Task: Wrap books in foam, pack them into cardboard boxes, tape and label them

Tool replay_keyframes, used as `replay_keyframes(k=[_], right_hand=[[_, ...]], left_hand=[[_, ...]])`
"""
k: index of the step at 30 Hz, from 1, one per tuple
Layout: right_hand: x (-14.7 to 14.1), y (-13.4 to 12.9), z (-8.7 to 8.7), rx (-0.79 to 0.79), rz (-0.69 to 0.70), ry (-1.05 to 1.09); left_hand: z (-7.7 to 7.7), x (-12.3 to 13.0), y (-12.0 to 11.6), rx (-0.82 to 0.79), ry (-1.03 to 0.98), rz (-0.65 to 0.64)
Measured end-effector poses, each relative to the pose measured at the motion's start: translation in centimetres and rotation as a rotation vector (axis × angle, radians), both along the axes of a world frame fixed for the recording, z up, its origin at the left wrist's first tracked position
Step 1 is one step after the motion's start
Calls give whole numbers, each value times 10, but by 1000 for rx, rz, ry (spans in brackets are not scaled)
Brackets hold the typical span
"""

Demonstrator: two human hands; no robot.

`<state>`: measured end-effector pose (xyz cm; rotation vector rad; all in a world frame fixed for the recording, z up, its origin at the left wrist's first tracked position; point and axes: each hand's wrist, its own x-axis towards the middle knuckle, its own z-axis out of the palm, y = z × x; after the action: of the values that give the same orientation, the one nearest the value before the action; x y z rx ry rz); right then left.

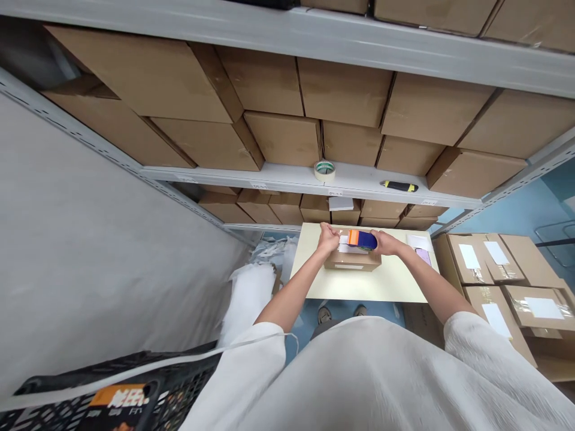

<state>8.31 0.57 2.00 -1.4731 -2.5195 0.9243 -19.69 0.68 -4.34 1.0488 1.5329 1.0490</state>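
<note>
A small cardboard box with white labels sits on the cream table. My right hand is closed on a blue and orange tape dispenser, which lies over the top of the box. At the box's upper left corner is my left hand, its fingers pressed together near the edge of a white label. Whatever those fingers pinch is too small to make out.
Above the table, a shelf carries a tape roll, a yellow and black cutter and several boxes. Labelled cartons stand at right; a black crate is at lower left.
</note>
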Motion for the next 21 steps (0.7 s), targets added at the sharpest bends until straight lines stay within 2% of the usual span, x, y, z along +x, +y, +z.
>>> replay_keyframes(k=[4,10,14,21], right_hand=[[-6,1,5,-10,-22,-89],[-19,10,13,19,53,-213],[-28,15,20,36,57,-271],[-31,17,30,64,39,-388]], left_hand=[[-3,-36,4,-77,-51,97],[-15,-83,-1,-137,-165,202],[-25,-88,-7,-134,-203,220],[-38,-81,-7,-136,-226,240]])
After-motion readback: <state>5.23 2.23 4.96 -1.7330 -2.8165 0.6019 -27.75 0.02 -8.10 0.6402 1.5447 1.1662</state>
